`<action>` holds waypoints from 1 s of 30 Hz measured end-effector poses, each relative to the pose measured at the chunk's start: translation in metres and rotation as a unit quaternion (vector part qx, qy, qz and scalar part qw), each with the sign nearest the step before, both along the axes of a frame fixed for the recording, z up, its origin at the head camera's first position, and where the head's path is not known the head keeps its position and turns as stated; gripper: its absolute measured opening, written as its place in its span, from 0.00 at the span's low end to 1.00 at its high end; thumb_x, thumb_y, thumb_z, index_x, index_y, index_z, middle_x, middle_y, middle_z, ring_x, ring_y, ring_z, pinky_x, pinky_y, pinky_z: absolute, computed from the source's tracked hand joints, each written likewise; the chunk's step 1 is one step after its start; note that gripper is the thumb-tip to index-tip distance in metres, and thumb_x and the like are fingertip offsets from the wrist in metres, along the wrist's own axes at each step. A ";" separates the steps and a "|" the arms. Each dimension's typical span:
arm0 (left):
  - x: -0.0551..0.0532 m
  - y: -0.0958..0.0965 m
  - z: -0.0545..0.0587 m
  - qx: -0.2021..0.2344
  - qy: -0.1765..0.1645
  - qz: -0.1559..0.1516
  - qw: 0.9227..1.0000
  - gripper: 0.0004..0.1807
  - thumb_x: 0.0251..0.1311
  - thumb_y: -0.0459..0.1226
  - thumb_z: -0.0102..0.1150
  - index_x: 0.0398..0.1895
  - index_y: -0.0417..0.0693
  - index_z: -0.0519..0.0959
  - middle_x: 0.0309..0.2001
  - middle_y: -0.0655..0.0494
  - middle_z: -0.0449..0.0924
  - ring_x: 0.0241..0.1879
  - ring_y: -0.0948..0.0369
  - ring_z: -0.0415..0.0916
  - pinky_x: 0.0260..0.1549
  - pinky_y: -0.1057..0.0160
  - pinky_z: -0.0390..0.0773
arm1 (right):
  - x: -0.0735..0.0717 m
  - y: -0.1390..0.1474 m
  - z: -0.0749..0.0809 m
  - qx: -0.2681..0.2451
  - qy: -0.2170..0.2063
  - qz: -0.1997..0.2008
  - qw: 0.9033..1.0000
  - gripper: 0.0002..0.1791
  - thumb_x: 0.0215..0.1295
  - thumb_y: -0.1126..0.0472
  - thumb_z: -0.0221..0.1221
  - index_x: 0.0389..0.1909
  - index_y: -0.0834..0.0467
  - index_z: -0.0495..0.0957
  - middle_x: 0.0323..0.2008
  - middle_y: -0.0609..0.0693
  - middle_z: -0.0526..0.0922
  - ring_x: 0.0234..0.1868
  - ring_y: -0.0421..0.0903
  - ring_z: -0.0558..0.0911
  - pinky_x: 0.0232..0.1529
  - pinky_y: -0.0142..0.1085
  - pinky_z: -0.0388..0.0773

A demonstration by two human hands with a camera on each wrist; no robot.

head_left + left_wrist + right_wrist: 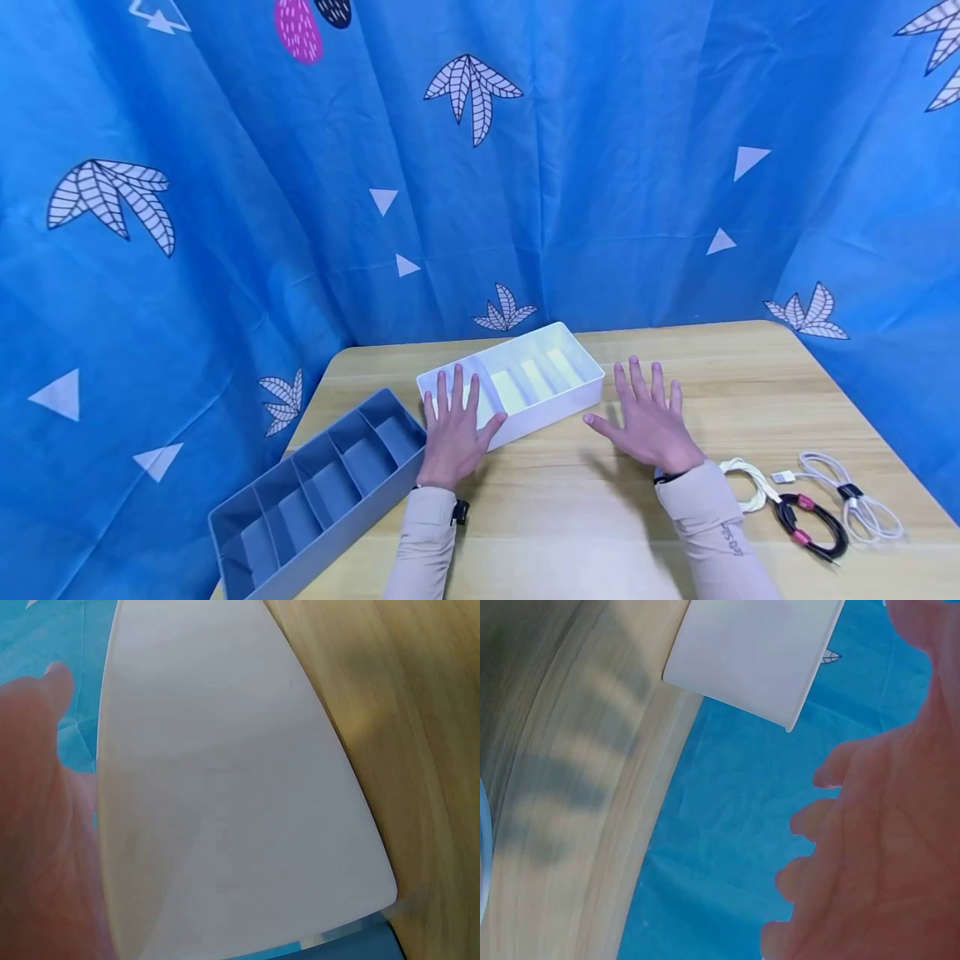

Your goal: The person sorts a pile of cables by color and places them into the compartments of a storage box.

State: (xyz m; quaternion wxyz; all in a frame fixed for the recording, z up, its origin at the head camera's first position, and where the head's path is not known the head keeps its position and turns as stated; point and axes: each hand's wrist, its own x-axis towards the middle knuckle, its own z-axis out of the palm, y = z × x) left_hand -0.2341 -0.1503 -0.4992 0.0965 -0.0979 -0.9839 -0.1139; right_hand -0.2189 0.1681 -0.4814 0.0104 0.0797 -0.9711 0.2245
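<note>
A white divided tray (551, 408) lies at the back middle of the table, its wall filling much of the left wrist view. Over its left end my left hand (452, 442) is spread, palm down, with straight fingers and nothing held. My right hand (651, 423) hovers to the right of the tray, fingers apart and holding nothing; its shadow falls on the wood below. Left of my left hand sits a grey organizer box (322, 500) with several compartments. Near my right sleeve lie a coiled white cable (742, 471), a black cable with red bands (812, 527) and a white USB cable (862, 500).
The light wooden table (570, 517) has rounded back corners. A blue patterned curtain (600, 167) hangs along its back and sides. The grey box stands at a slant along the left table edge, close to the white tray's left end.
</note>
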 end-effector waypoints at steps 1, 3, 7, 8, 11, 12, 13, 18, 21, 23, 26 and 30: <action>0.000 0.000 -0.001 0.004 0.004 -0.003 1.000 0.48 0.71 0.69 0.41 0.84 0.52 0.52 0.86 0.47 0.36 0.85 0.40 0.30 0.79 0.29 0.37 | 0.000 0.000 0.000 0.000 0.001 0.000 1.000 0.61 0.68 0.23 0.50 0.83 0.64 0.42 0.83 0.68 0.35 0.81 0.75 0.29 0.75 0.75 0.25; 0.000 0.000 -0.001 0.008 0.007 -0.006 1.000 0.48 0.71 0.69 0.41 0.84 0.52 0.52 0.86 0.46 0.37 0.85 0.39 0.30 0.79 0.29 0.37 | 0.001 0.000 0.000 0.002 0.004 -0.001 1.000 0.61 0.68 0.24 0.50 0.83 0.64 0.43 0.83 0.68 0.36 0.81 0.75 0.30 0.75 0.76 0.26; 0.001 0.000 -0.002 0.015 0.018 -0.011 1.000 0.47 0.71 0.68 0.42 0.83 0.50 0.55 0.86 0.45 0.39 0.84 0.39 0.33 0.79 0.28 0.39 | 0.002 -0.001 0.001 0.003 0.002 0.001 1.000 0.60 0.68 0.24 0.50 0.83 0.64 0.43 0.83 0.68 0.36 0.81 0.76 0.31 0.75 0.76 0.26; 0.001 0.000 -0.001 0.013 0.016 -0.011 1.000 0.47 0.71 0.68 0.42 0.83 0.50 0.55 0.86 0.45 0.39 0.84 0.39 0.33 0.79 0.28 0.39 | 0.002 -0.001 0.001 0.003 0.001 0.001 1.000 0.60 0.68 0.24 0.50 0.83 0.64 0.43 0.83 0.68 0.36 0.81 0.76 0.31 0.75 0.76 0.26; 0.001 0.000 0.000 0.006 0.006 -0.006 1.000 0.48 0.71 0.69 0.40 0.84 0.51 0.52 0.86 0.46 0.38 0.85 0.40 0.31 0.80 0.30 0.39 | 0.003 -0.002 0.001 0.002 -0.002 0.001 1.000 0.60 0.68 0.25 0.50 0.83 0.64 0.43 0.83 0.68 0.36 0.81 0.76 0.31 0.75 0.76 0.27; 0.001 0.000 0.000 0.004 0.001 -0.004 1.000 0.48 0.71 0.69 0.39 0.84 0.52 0.51 0.86 0.46 0.37 0.85 0.40 0.30 0.80 0.30 0.38 | 0.003 -0.002 0.001 0.001 -0.002 0.000 1.000 0.60 0.68 0.25 0.51 0.83 0.64 0.44 0.83 0.68 0.37 0.81 0.76 0.32 0.75 0.76 0.28; 0.001 0.001 0.000 0.001 -0.003 -0.003 1.000 0.48 0.71 0.69 0.38 0.84 0.52 0.50 0.86 0.47 0.36 0.85 0.41 0.29 0.80 0.31 0.38 | 0.003 -0.003 0.001 -0.001 -0.001 0.000 1.000 0.60 0.68 0.25 0.51 0.83 0.64 0.44 0.83 0.69 0.37 0.81 0.76 0.32 0.75 0.76 0.29; 0.002 0.001 0.000 -0.004 -0.015 0.003 1.000 0.48 0.71 0.70 0.38 0.85 0.53 0.49 0.86 0.48 0.35 0.85 0.42 0.29 0.81 0.31 0.38 | 0.004 -0.005 -0.003 -0.010 -0.004 0.005 1.000 0.59 0.68 0.26 0.52 0.83 0.64 0.44 0.83 0.69 0.38 0.81 0.76 0.33 0.75 0.76 0.29; 0.004 0.002 0.000 -0.001 -0.018 0.002 1.000 0.48 0.71 0.70 0.38 0.85 0.52 0.50 0.86 0.47 0.36 0.85 0.42 0.29 0.81 0.32 0.37 | 0.003 -0.006 -0.004 -0.009 -0.005 0.008 1.000 0.59 0.68 0.26 0.52 0.83 0.64 0.45 0.83 0.69 0.39 0.81 0.76 0.34 0.75 0.76 0.31; 0.004 0.002 0.000 0.000 -0.020 0.001 1.000 0.48 0.71 0.70 0.38 0.85 0.52 0.49 0.86 0.48 0.35 0.85 0.42 0.29 0.81 0.32 0.37 | 0.003 -0.007 -0.004 -0.007 -0.002 0.008 1.000 0.59 0.69 0.26 0.51 0.83 0.64 0.45 0.83 0.69 0.39 0.81 0.76 0.35 0.76 0.76 0.32; 0.004 0.002 0.003 0.004 -0.019 0.001 1.000 0.49 0.71 0.70 0.37 0.85 0.52 0.49 0.86 0.48 0.35 0.85 0.42 0.29 0.81 0.32 0.36 | 0.002 -0.008 -0.003 -0.007 -0.002 0.009 1.000 0.59 0.69 0.26 0.51 0.83 0.65 0.45 0.83 0.69 0.40 0.81 0.77 0.36 0.76 0.76 0.33; 0.004 0.000 0.004 0.007 -0.024 0.000 1.000 0.49 0.71 0.70 0.38 0.85 0.52 0.49 0.86 0.47 0.37 0.85 0.42 0.30 0.81 0.33 0.37 | 0.001 -0.009 -0.003 -0.014 -0.005 0.014 1.000 0.58 0.70 0.27 0.51 0.82 0.65 0.44 0.83 0.69 0.41 0.81 0.77 0.37 0.76 0.76 0.35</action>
